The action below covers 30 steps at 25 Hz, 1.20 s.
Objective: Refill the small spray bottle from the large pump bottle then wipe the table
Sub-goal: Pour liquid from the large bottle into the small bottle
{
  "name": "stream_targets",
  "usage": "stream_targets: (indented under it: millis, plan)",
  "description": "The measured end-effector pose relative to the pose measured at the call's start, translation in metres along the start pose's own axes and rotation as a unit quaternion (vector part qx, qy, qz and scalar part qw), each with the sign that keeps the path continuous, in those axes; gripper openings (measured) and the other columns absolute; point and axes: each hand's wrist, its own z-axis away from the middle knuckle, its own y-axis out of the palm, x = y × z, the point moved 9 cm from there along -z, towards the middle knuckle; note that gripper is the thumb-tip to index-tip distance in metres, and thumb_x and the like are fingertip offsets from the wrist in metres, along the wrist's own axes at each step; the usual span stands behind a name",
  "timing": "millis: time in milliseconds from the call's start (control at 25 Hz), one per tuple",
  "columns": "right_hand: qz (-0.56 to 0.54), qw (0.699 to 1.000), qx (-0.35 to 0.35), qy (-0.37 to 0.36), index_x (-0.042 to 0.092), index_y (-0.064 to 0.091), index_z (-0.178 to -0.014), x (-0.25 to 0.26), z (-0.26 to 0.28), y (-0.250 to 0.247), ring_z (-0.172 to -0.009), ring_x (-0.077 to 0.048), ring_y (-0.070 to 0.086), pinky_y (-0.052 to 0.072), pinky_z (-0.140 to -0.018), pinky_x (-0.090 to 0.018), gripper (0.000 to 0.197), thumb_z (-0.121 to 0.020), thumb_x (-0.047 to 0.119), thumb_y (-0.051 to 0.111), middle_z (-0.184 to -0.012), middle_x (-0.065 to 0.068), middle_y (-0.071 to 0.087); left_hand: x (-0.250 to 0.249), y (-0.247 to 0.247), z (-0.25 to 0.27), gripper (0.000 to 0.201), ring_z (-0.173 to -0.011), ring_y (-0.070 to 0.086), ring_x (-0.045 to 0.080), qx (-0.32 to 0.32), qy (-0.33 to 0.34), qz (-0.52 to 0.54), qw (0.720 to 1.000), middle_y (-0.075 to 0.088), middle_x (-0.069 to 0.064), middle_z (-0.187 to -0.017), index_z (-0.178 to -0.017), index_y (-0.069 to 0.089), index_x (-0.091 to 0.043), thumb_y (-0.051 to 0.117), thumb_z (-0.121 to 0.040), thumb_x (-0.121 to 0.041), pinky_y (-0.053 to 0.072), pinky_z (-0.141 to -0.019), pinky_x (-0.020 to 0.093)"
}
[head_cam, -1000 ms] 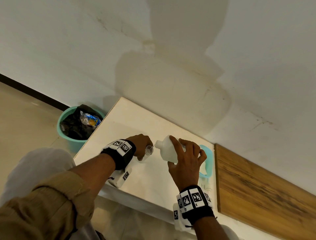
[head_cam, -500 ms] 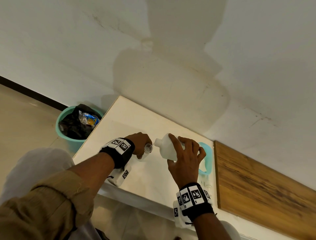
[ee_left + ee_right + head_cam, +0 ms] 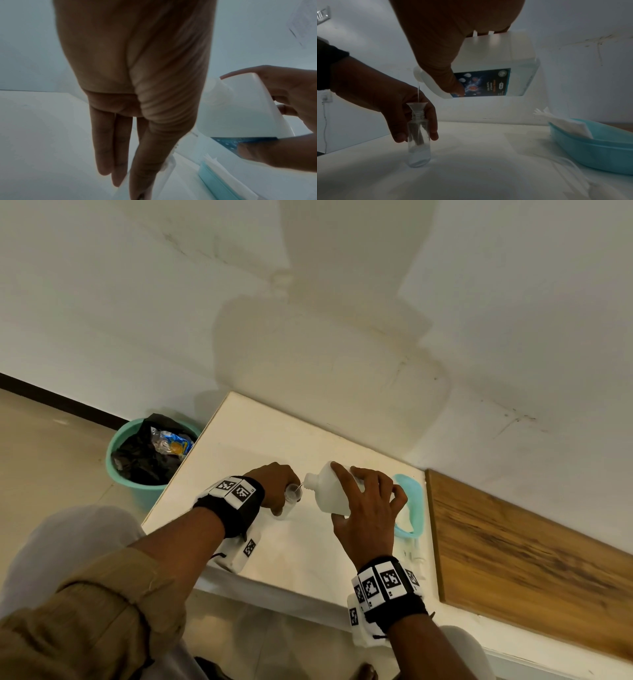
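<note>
The small clear spray bottle point(image 3: 419, 146) stands upright on the white table point(image 3: 308, 546) with a clear funnel point(image 3: 417, 107) in its neck. My left hand point(image 3: 277, 484) holds it near the top, fingers curled round it. My right hand point(image 3: 368, 508) grips the large white bottle point(image 3: 327, 491), tilted with its open neck over the funnel point(image 3: 294, 492). A thin stream of clear liquid point(image 3: 418, 93) runs from the neck into the funnel. The large bottle point(image 3: 496, 65) has a blue label and no pump on it. A little liquid sits in the small bottle's bottom.
A teal tray point(image 3: 597, 146) with white tissues point(image 3: 563, 123) lies on the table right of the bottles. Clear tubing point(image 3: 565, 163) lies in front of it. A teal bin point(image 3: 137, 470) with a black bag stands left of the table. A wooden surface point(image 3: 531, 556) adjoins at right.
Both hands and both bottles keep about the same pose, with the large bottle still tilted over the funnel. Only the head view has shifted slightly.
</note>
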Motion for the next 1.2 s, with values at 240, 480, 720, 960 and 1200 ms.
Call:
stream_targets:
  millis: [240,480,720,960,1200]
  plan:
    - [0.009,1.0,0.006,0.0,0.037,0.046,-0.137,0.0003,-0.0004,0.0002,-0.117,-0.023,0.043,0.032,-0.099,-0.048,0.088,-0.058,0.027,0.083,-0.124,0.003,0.051,0.0007,0.0005,0.0002,0.044,-0.093,0.064,0.024,0.001,-0.001,0.006,1.0,0.07,0.005,-0.105,-0.106,0.071,-0.019,0.074,-0.066,0.001,0.05,-0.074,0.029]
    - [0.013,1.0,0.008,0.001,0.039,0.044,-0.137,0.0009,-0.0005,0.0002,-0.116,-0.022,0.044,0.03,-0.099,-0.046,0.087,-0.06,0.026,0.08,-0.124,0.004,0.051,-0.001,0.0006,0.0003,0.043,-0.092,0.064,0.023,0.001,0.003,0.004,1.0,0.07,0.005,-0.103,-0.104,0.072,-0.019,0.074,-0.066,0.001,0.048,-0.073,0.026]
    - [0.013,1.0,0.005,0.001,0.04,0.042,-0.137,0.0014,0.0002,0.0006,-0.116,-0.022,0.043,0.029,-0.1,-0.046,0.088,-0.059,0.026,0.081,-0.123,0.004,0.05,-0.0011,0.0007,0.0002,0.044,-0.09,0.067,0.025,0.003,0.006,-0.002,1.0,0.072,0.005,-0.099,-0.101,0.072,-0.021,0.074,-0.062,-0.001,0.054,-0.075,0.031]
    - [0.011,1.0,0.009,0.005,0.04,0.042,-0.137,0.0011,0.0005,0.0019,-0.117,-0.022,0.043,0.029,-0.101,-0.046,0.088,-0.06,0.028,0.082,-0.124,0.003,0.05,-0.0014,-0.0005,0.0014,0.044,-0.091,0.067,0.026,0.0,0.006,0.001,1.0,0.071,0.005,-0.099,-0.101,0.073,-0.021,0.073,-0.062,-0.001,0.055,-0.078,0.034]
    - [0.012,1.0,0.005,0.005,0.038,0.045,-0.136,0.0017,0.0015,-0.001,-0.117,-0.023,0.044,0.029,-0.101,-0.048,0.087,-0.059,0.028,0.084,-0.124,0.002,0.052,-0.0015,0.0006,0.0011,0.043,-0.092,0.068,0.027,0.005,0.004,0.001,1.0,0.072,0.006,-0.099,-0.1,0.073,-0.02,0.074,-0.061,-0.001,0.056,-0.078,0.034]
